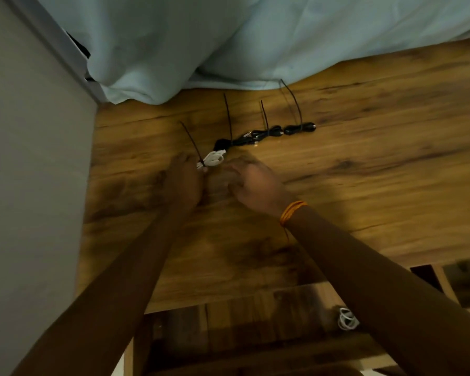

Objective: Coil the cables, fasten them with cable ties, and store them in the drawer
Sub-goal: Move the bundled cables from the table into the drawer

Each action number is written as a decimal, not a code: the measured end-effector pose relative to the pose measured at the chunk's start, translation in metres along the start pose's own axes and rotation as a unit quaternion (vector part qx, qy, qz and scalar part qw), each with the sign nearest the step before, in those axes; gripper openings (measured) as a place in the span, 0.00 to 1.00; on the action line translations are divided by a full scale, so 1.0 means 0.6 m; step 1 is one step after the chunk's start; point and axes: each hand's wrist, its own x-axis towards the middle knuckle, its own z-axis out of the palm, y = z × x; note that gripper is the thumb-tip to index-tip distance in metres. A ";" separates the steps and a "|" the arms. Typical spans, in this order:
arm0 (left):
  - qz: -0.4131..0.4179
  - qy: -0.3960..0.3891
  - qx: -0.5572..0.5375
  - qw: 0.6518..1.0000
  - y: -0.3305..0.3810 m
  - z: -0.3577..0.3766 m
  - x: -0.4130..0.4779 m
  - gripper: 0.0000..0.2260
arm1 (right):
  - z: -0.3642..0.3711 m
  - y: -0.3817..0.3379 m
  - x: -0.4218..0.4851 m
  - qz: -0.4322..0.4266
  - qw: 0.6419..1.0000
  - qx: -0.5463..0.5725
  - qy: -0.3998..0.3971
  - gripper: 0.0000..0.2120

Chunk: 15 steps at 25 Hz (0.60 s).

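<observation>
Both your arms reach forward over a wooden counter [364,172], with the hands close together near its middle. Your left hand [185,180] pinches the bound end of a white cable [215,158] with its fingertips. Your right hand [253,183] sits just beside it, back upward and fingers curled down. Blur hides the fingertips, so I cannot tell whether it grips anything. An orange thread [293,210] circles your right wrist.

The white cable is folded into a short bundle on the counter, just beyond your fingertips. A black tie [191,139] cinches its left end, and the tie's long tail slants away to the left. Just past it, black cables [269,132] lie in a row running right, each bundled, with their tie tails sticking out. Nearer you, below the counter's edge, an open drawer [228,321] holds another white coil [347,318] at its right side, beside your right forearm. Pale blue cloth [228,36] drapes over the counter's far edge.
</observation>
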 end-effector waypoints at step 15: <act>0.318 -0.292 -0.200 0.879 0.196 0.132 -0.432 0.11 | -0.005 0.095 -0.427 0.154 0.982 0.098 -0.039 0.22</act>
